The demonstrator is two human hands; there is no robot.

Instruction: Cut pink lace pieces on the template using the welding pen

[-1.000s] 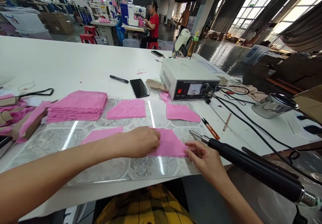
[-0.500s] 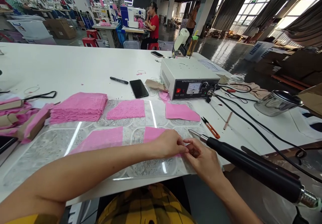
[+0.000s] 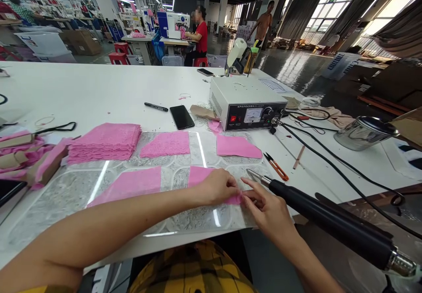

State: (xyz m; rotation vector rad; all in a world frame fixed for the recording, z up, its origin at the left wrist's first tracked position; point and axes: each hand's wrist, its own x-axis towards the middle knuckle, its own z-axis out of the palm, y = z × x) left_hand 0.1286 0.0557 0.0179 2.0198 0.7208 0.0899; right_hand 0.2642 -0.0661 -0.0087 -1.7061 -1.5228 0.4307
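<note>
A pink fabric piece (image 3: pixel 198 174) lies on the clear patterned mat (image 3: pixel 145 225), partly covered by my left hand (image 3: pixel 219 187). My left fingers are closed on its right end, pinching it. Beside them, my right hand (image 3: pixel 265 203) has thumb and a finger together at the edge of that same end, while its index finger stretches out above. Just right of my hands lies a black pen-shaped tool (image 3: pixel 306 203) with a pointed metal tip. Other flat pink pieces are spread around: one at left (image 3: pixel 132 183), one behind (image 3: pixel 168 144) and one at right (image 3: pixel 237 146).
A stack of pink fabric (image 3: pixel 103 141) stands left. The control box (image 3: pixel 257 115) is behind, cabled to the tool. Orange-handled thread snips (image 3: pixel 277 168), a phone (image 3: pixel 182 117), a marker (image 3: pixel 156 106) and a lidded jar (image 3: pixel 364 132) lie around. A co-worker (image 3: pixel 199 34) sits beyond.
My hands have parted slightly, showing the pink end between them. My right index finger has lifted away from my left fingers. In the background, a standing person has turned and moved right.
</note>
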